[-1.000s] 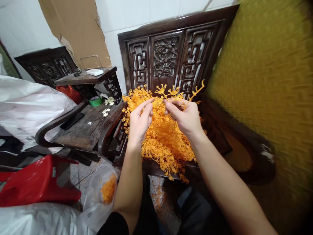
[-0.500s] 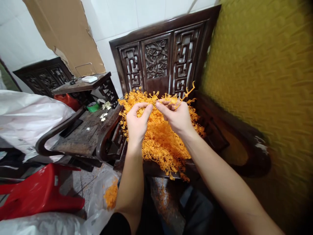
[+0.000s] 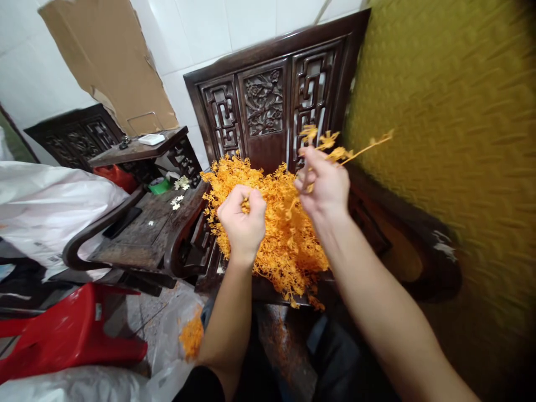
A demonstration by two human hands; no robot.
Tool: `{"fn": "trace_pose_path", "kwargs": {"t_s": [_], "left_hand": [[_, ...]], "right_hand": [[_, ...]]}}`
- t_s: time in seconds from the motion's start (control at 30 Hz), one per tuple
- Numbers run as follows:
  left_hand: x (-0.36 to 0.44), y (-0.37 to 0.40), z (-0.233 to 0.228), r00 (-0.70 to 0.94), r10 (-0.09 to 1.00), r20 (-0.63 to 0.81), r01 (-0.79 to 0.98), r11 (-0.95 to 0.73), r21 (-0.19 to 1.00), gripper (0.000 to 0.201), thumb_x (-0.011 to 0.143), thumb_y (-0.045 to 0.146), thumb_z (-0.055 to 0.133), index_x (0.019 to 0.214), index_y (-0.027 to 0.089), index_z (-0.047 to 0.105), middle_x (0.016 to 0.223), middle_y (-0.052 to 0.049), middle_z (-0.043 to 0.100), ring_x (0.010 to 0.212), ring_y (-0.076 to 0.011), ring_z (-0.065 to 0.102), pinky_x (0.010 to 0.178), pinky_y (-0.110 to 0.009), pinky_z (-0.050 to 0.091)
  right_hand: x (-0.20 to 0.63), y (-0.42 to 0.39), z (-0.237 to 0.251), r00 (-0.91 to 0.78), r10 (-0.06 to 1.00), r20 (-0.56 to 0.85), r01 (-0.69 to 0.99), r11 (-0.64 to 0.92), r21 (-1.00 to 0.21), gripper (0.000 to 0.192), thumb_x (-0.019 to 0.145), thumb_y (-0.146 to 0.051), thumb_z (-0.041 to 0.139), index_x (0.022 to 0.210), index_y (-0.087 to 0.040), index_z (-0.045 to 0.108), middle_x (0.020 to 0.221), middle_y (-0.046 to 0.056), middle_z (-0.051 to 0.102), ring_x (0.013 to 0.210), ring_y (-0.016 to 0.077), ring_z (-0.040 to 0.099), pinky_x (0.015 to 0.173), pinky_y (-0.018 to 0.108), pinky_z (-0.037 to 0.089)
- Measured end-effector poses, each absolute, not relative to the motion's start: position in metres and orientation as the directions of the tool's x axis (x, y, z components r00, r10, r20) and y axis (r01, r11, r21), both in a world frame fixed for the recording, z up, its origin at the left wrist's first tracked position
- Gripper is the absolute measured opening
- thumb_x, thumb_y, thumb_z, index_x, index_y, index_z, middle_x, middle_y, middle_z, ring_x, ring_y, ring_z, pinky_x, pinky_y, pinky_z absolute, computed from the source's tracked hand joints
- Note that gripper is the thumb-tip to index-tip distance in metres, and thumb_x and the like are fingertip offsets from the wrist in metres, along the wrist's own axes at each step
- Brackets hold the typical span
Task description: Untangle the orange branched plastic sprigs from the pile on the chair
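A big heap of orange plastic flower sprigs (image 3: pixel 285 240) lies on the seat of a dark carved wooden chair (image 3: pixel 266 146). Over the upper left of the heap, my left hand (image 3: pixel 243 223) is closed with thumb and fingers curled together; what it holds, if anything, is hidden. My right hand (image 3: pixel 325 184), raised above the heap's right side, is closed on an orange plastic sprig (image 3: pixel 364 148). The sprig's thin stem points up to the right, and its small star-shaped ends stick out past the fingers.
Left of me, a second wooden chair (image 3: pixel 138 234) carries green tape (image 3: pixel 159 186) and small pale pieces. A red plastic stool (image 3: pixel 79 329) and a clear bag (image 3: pixel 167 335) with orange bits are on the floor. A yellow textured surface (image 3: pixel 444 111) rises at the right.
My hands, close together before, have come apart. My right hand has gone up and to the right with the sprig; my left hand has curled tighter and dropped slightly.
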State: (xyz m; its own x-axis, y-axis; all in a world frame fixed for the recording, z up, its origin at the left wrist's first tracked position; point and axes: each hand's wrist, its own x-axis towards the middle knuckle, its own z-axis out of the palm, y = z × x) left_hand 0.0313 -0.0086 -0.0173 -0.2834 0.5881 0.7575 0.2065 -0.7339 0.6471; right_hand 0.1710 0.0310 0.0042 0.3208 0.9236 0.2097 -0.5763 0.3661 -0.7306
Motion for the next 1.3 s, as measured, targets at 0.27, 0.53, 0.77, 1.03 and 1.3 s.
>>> {"fn": "trace_pose_path", "kwargs": {"t_s": [0.27, 0.53, 0.77, 1.03, 1.3], "left_hand": [[0.013, -0.006, 0.0, -0.147, 0.884, 0.444, -0.303, -0.467, 0.83, 0.027, 0.08, 0.014, 0.07, 0.085, 0.023, 0.045, 0.077, 0.003, 0.073, 0.037, -0.0019, 0.033, 0.038, -0.017, 0.021], [0.011, 0.001, -0.011, 0.051, 0.909, 0.414, -0.204, -0.396, 0.895, 0.052, 0.084, 0.068, 0.077, 0.101, 0.019, 0.071, 0.062, 0.005, 0.047, 0.046, -0.0052, 0.036, 0.041, -0.019, 0.022], [0.013, -0.001, -0.009, -0.083, 0.873, 0.48, -0.118, -0.487, 0.865, 0.042, 0.09, 0.059, 0.075, 0.08, 0.021, 0.062, 0.059, 0.006, 0.044, 0.046, -0.006, 0.035, 0.042, -0.021, 0.025], [0.035, -0.008, -0.008, -0.165, 0.919, 0.358, -0.317, -0.394, 0.863, 0.05, 0.086, 0.056, 0.081, 0.07, 0.018, 0.054, 0.063, 0.005, 0.043, 0.048, -0.0036, 0.033, 0.041, -0.019, 0.022], [-0.017, 0.02, -0.012, -0.389, 0.895, 0.219, -0.427, -0.386, 0.818, 0.024, 0.088, 0.038, 0.076, 0.085, 0.016, 0.064, 0.076, 0.003, 0.056, 0.044, -0.0011, 0.037, 0.041, -0.019, 0.024]], "right_hand": [[0.197, 0.018, 0.007, -0.201, 0.893, 0.402, -0.169, 0.373, -0.912, 0.03, 0.075, -0.039, 0.09, 0.076, -0.015, 0.073, 0.05, -0.006, 0.049, 0.044, 0.0054, 0.039, 0.044, 0.025, 0.023], [0.182, 0.009, 0.01, -0.307, 0.876, 0.371, 0.075, 0.411, -0.908, 0.045, 0.079, -0.055, 0.086, 0.07, -0.016, 0.066, 0.056, -0.006, 0.043, 0.052, 0.0062, 0.032, 0.049, 0.026, 0.022], [0.173, 0.009, 0.003, -0.31, 0.788, 0.533, 0.029, 0.568, -0.823, 0.034, 0.091, -0.043, 0.077, 0.07, -0.016, 0.071, 0.059, -0.003, 0.054, 0.055, 0.0079, 0.041, 0.054, 0.026, 0.031], [0.152, 0.003, -0.007, -0.106, 0.758, 0.644, 0.033, 0.65, -0.759, 0.043, 0.087, -0.033, 0.072, 0.051, -0.02, 0.052, 0.05, -0.002, 0.048, 0.05, 0.0087, 0.041, 0.052, 0.027, 0.033], [0.192, -0.015, 0.008, 0.016, 0.759, 0.651, -0.255, 0.633, -0.731, 0.043, 0.086, -0.028, 0.073, 0.049, -0.022, 0.051, 0.043, -0.004, 0.044, 0.04, 0.0073, 0.035, 0.044, 0.027, 0.026]]}}
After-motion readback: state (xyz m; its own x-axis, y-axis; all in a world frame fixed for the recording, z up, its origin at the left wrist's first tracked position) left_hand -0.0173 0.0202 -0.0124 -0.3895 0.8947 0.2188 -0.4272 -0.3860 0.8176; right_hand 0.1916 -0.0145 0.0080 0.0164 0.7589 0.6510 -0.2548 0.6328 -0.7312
